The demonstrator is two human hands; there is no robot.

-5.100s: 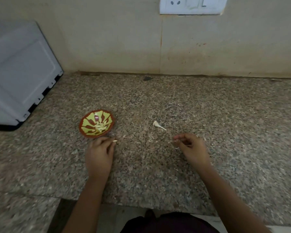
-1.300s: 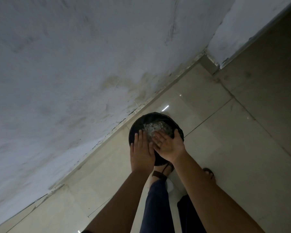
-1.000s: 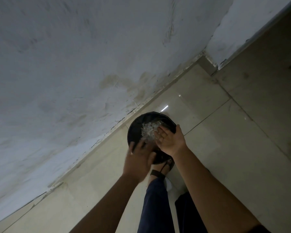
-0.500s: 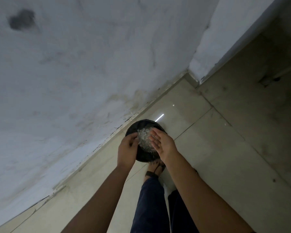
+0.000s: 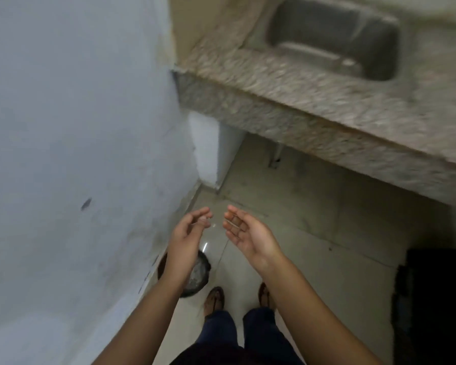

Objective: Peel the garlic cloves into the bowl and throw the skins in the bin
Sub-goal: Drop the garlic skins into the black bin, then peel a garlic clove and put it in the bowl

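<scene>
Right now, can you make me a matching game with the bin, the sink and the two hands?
Things: 1 bin; 2 sink; 3 left hand; 4 right hand.
Where or how: A palm showing, fingers relaxed; B set into the granite counter; C on the floor beside the wall; D in the air nearer the wall, fingers loosely bent.
Pairs: 1-C, 2-B, 3-D, 4-A.

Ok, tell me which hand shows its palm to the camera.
The right hand: its open palm faces up. The left hand shows only its back and thumb side, forearm crossing the bin.
</scene>
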